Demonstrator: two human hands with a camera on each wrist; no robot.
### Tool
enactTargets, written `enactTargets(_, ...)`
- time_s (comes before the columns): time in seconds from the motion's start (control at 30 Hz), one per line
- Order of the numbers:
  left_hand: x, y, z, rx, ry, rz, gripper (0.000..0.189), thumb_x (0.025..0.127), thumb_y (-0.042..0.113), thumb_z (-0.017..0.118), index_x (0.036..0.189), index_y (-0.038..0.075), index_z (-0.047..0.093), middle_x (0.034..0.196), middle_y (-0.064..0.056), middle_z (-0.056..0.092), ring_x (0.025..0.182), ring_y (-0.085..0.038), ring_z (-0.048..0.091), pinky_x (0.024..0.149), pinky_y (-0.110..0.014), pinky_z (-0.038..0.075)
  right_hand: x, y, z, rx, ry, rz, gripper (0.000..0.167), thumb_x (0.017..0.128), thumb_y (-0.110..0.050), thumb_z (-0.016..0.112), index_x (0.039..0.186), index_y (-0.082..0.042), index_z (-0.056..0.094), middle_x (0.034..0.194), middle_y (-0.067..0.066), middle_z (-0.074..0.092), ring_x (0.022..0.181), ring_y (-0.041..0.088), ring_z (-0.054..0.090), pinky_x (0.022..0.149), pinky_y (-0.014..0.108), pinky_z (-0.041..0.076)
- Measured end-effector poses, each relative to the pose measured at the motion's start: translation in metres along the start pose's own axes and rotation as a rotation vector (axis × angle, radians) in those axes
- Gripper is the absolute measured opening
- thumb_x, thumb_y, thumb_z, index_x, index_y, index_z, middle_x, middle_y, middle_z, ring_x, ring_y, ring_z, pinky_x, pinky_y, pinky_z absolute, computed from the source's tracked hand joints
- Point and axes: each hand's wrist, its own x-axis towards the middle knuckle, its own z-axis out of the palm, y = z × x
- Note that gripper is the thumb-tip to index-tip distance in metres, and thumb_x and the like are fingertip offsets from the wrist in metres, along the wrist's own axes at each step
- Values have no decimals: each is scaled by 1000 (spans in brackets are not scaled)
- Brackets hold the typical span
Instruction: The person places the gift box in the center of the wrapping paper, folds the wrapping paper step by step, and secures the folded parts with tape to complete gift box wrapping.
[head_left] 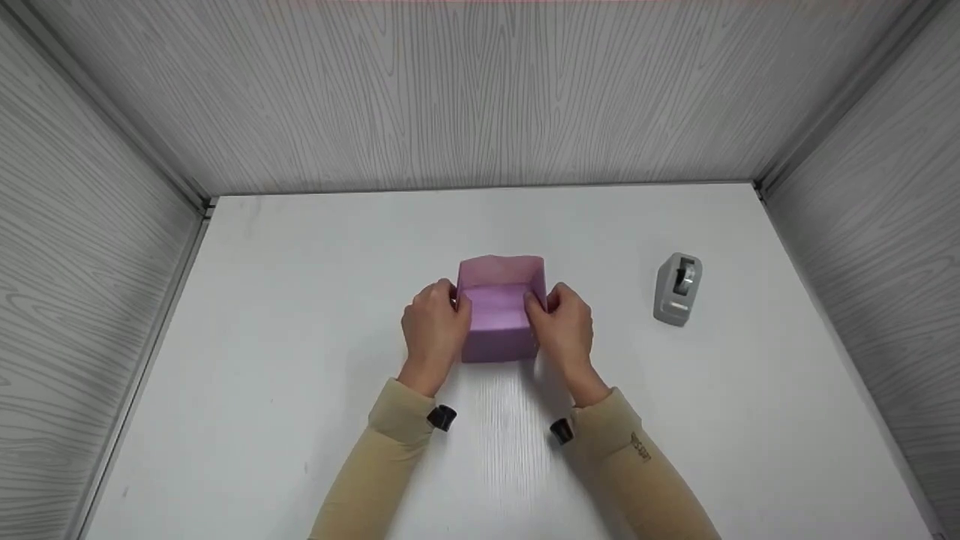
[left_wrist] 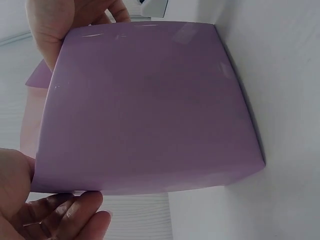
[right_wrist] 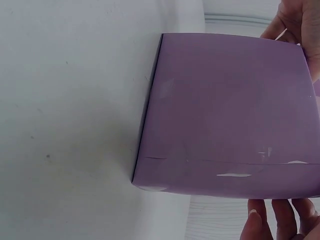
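Note:
A purple open-topped paper box point(head_left: 499, 343) is held between both hands over the middle of the white table. My left hand point(head_left: 435, 324) grips its left wall, thumb at the upper rim and fingers along the outside. On the opposite wall my right hand point(head_left: 562, 324) pinches the rim, its thumb reaching inside. Shiny strips of clear tape point(right_wrist: 235, 175) show on the box's near face in the right wrist view. That same smooth face point(left_wrist: 145, 105) fills much of the left wrist view.
A grey tape dispenser point(head_left: 677, 289) stands to the right on the white table point(head_left: 300, 300). Grey wood-grain panels point(head_left: 480, 97) wall in the table at the back and both sides.

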Motion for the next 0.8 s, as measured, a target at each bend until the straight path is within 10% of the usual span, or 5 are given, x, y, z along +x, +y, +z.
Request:
enactTargets(0.43,4,1,2,54,8,20,32,88,11,61,59,10,47,51,-1,46,45,-13,37,40,-31,30,-1,0,-1,-5,-13,18,38,88,-28,71,66,-12,44,61,0,46,54,15,44,46,30,33)
enactTargets(0.8,-10,-2,-1,-47,-36,-3,20,91,13,60,86,-2,71,71,-9,68,59,-20,64,51,-35,52,-2,0,0,-11,-19,7,39,89,-27,71,67,-12,43,62,0,46,56,15,43,48,30,33)
